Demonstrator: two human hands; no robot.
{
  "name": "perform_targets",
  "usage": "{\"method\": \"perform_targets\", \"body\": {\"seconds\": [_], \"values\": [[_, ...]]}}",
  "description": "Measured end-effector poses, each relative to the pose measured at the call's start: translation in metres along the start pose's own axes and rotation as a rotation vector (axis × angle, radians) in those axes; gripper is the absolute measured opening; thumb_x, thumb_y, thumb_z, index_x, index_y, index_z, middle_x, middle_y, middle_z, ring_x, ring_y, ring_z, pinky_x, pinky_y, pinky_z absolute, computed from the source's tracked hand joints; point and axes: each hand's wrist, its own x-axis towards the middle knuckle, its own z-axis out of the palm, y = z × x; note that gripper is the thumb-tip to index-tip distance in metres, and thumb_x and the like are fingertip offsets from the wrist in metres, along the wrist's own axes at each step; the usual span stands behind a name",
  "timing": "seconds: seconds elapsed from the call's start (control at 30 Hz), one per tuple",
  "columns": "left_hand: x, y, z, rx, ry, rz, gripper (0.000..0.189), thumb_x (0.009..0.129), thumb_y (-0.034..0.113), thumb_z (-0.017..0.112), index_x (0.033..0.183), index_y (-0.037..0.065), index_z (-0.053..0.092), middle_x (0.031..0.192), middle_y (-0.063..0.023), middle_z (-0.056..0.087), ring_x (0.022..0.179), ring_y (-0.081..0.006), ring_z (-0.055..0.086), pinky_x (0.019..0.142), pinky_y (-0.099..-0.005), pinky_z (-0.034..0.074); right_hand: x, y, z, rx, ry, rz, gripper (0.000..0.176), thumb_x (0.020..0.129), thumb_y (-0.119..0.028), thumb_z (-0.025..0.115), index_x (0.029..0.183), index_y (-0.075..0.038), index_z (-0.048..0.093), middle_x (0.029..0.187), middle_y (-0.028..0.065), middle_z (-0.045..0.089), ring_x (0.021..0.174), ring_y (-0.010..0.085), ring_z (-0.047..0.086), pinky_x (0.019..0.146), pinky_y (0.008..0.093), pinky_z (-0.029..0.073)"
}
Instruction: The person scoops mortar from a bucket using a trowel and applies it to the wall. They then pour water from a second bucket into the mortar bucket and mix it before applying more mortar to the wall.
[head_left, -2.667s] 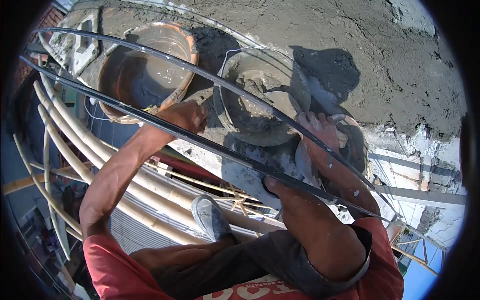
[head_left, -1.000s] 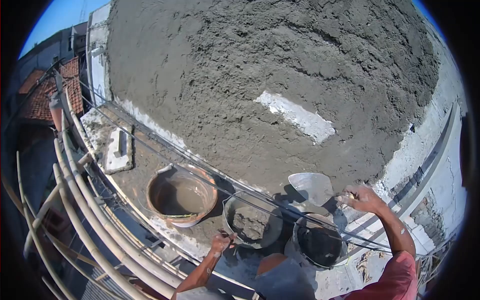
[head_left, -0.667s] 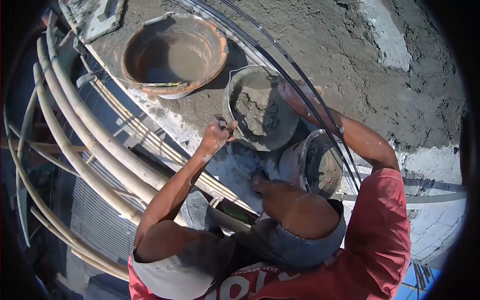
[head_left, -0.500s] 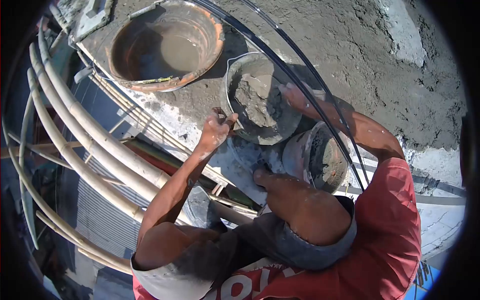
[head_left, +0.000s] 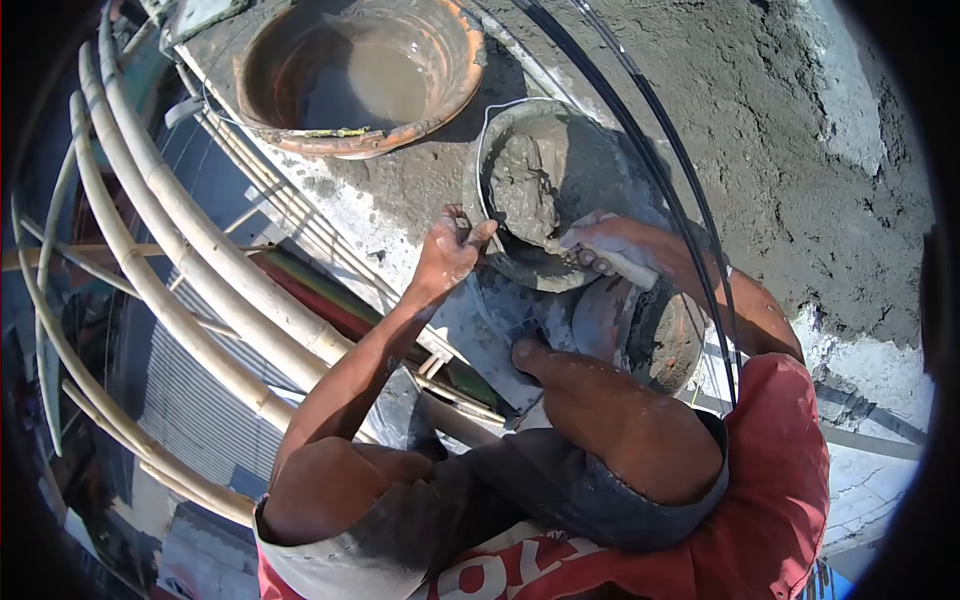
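Right hand (head_left: pixel 603 247): closed round the handle of the trowel (head_left: pixel 632 269), over the lower right rim of the bucket (head_left: pixel 543 275); handle sticks out past that rim toward the lower right, blade end runs into the bucket and is mostly hidden under mortar

Left hand (head_left: pixel 452 250): fingers and thumb closed on the bucket at its left rim, near the wire (head_left: pixel 484 150) that serves as its bail; cannot tell whether the wire is also in the pinch

Mortar (head_left: pixel 522 190): grey, wet, lumpy; a thick heap at the left of the bucket's inside, partly sunlit; hand and forearm shadow fall nearby

Basin (head_left: pixel 467 85): orange-brown, upper left of the bucket and near it; cloudy grey liquid inside, grey crust on rim

Pail (head_left: pixel 597 312): below and right of the bucket, close to it, beside the right knee; dark grey residue inside

Ledge (head_left: pixel 385 225): carries these vessels; pale, splashed with grey

Cables (head_left: pixel 650 150): black, two runs, pass in front of the right forearm

Wall (head_left: pixel 760 170): rough grey coat, one pale bare patch at upper right

Poles (head_left: pixel 190 220): bamboo, curved in this lens, left of the ledge; corrugated sheet (head_left: pixel 205 390) below them
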Motion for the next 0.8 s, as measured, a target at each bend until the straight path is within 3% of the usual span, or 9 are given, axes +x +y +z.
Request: {"method": "perform_targets", "body": {"seconds": [0.23,0.3,0.33,0.37,0.43,0.47,0.53,0.77,0.8], "values": [[-0.012,0.027,0.000,-0.143,-0.088,-0.144,0.059,0.080,0.034,0.066,0.108,-0.012,0.042,0.074,-0.0099,0.057,0.059,-0.0122,0.056,0.047,-0.0245,0.046,-0.041,-0.003,-0.047,0.021,0.046,-0.068,0.026,0.082,-0.026,0.061,0.090,-0.002,0.057,0.059,-0.0016,0.046,0.044,0.0043,0.041,0.035,0.0178,0.031],[-0.009,0.027,0.001,-0.088,-0.040,-0.134,0.058,0.080,0.034,0.066,0.106,-0.011,0.042,0.075,-0.0104,0.056,0.058,-0.0130,0.056,0.045,-0.0246,0.046,-0.047,-0.022,-0.059,-0.440,0.197,-0.243,0.029,0.083,-0.027,0.059,0.092,0.000,0.058,0.061,-0.0002,0.048,0.048,0.0074,0.046,0.039,0.0211,0.035],[-0.009,0.028,0.001,-0.086,-0.041,-0.132,0.058,0.080,0.034,0.066,0.106,-0.011,0.042,0.075,-0.0104,0.056,0.058,-0.0130,0.056,0.045,-0.0246,0.046,-0.019,-0.012,-0.060,-0.944,0.637,-0.401,0.030,0.081,-0.024,0.059,0.096,0.002,0.057,0.069,0.0036,0.053,0.056,0.0128,0.052,0.046,0.0270,0.040],[-0.009,0.029,0.001,-0.054,-0.044,-0.115,0.058,0.080,0.034,0.066,0.107,-0.011,0.041,0.075,-0.0108,0.056,0.057,-0.0130,0.056,0.045,-0.0245,0.045,-0.008,-0.006,-0.050,-0.939,0.643,-0.401,0.030,0.081,-0.024,0.059,0.096,0.002,0.057,0.069,0.0036,0.053,0.056,0.0128,0.052,0.046,0.0270,0.040],[-0.003,0.032,-0.002,-0.010,-0.056,-0.086,0.058,0.080,0.034,0.066,0.107,-0.011,0.041,0.075,-0.0112,0.056,0.057,-0.0130,0.056,0.044,-0.0243,0.045,0.003,-0.001,-0.015,-1.835,0.876,-1.084,0.034,0.076,-0.017,0.059,0.101,0.005,0.054,0.079,0.0085,0.055,0.069,0.0188,0.056,0.057,0.0313,0.043],[-0.002,0.029,0.000,-0.017,-0.048,-0.095,0.058,0.080,0.033,0.066,0.106,-0.011,0.041,0.074,-0.0110,0.055,0.056,-0.0129,0.056,0.044,-0.0240,0.045,0.005,0.003,0.003,-1.835,0.876,-1.081,0.034,0.076,-0.017,0.059,0.101,0.005,0.054,0.079,0.0085,0.055,0.069,0.0188,0.056,0.057,0.0313,0.043],[-0.007,0.033,-0.001,-0.027,-0.055,-0.134,0.057,0.079,0.034,0.067,0.105,-0.009,0.040,0.072,-0.0098,0.054,0.057,-0.0130,0.056,0.043,-0.0237,0.045,0.003,0.013,0.036,-2.211,0.817,-0.648,0.038,0.072,-0.015,0.058,0.104,0.005,0.052,0.088,0.0122,0.055,0.079,0.0206,0.055,0.065,0.0320,0.044],[-0.005,0.029,-0.004,-0.001,-0.082,-0.120,0.059,0.079,0.035,0.066,0.103,-0.012,0.041,0.073,-0.0117,0.056,0.057,-0.0132,0.057,0.041,-0.0230,0.042,-0.073,-0.005,0.002,-2.142,0.626,-0.868,0.038,0.073,-0.018,0.056,0.104,0.003,0.053,0.089,0.0127,0.054,0.085,0.0214,0.051,0.069,0.0308,0.043],[-0.006,0.029,-0.005,0.028,-0.097,-0.068,0.059,0.079,0.036,0.066,0.101,-0.012,0.041,0.066,-0.0084,0.054,0.055,-0.0118,0.056,0.041,-0.0232,0.041,-0.068,-0.015,0.009,-2.154,0.818,-0.625,0.038,0.074,-0.019,0.056,0.105,0.003,0.053,0.091,0.0128,0.053,0.088,0.0222,0.050,0.072,0.0320,0.043]]}}
